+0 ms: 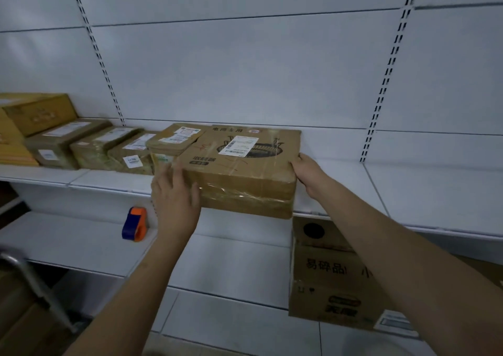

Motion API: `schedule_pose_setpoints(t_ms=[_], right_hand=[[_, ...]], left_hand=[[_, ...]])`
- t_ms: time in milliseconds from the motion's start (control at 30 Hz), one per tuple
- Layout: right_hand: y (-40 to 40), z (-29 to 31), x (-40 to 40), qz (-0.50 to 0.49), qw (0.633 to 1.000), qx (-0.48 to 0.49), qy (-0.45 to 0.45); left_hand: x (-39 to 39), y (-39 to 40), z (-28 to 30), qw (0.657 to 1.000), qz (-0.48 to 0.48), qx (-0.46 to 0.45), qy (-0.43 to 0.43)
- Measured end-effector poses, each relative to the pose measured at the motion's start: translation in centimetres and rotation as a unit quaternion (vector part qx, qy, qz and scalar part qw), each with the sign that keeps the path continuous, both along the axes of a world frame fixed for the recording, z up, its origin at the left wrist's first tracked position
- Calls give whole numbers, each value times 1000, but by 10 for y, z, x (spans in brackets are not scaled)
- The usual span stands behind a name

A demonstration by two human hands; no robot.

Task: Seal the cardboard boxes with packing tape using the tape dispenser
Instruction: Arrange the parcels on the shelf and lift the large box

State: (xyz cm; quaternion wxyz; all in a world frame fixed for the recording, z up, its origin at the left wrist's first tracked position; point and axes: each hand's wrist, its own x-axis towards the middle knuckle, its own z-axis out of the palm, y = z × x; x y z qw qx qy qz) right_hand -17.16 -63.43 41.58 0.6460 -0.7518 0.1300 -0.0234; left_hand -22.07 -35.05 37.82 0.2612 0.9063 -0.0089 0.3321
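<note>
Hands bracket taped cardboard box (239, 170) on upper shelf (408, 192): left hand (174, 195) fingers straight against its side, right hand (307, 173) gripping the far corner; tape dispenser (134, 223) sits on shelf below.

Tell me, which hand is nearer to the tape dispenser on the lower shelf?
Left. The left hand is just right of the tape dispenser, at the taped box; the right hand is at the box's far side.
</note>
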Motion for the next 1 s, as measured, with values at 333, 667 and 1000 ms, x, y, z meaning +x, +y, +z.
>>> schedule_pose_setpoints(t_ms=[333, 667, 1000], right_hand=[[-73, -66, -166, -219, 839, -399, -298], [-238, -242, -216, -150, 864, -449, 171], [-334, -305, -178, -112, 906, -272, 304]], left_hand=[[-79, -112, -128, 920, -369, -36, 130], [-56, -212, -244, 870, -293, -52, 393], [-22, -290, -273, 851, -71, -107, 508]])
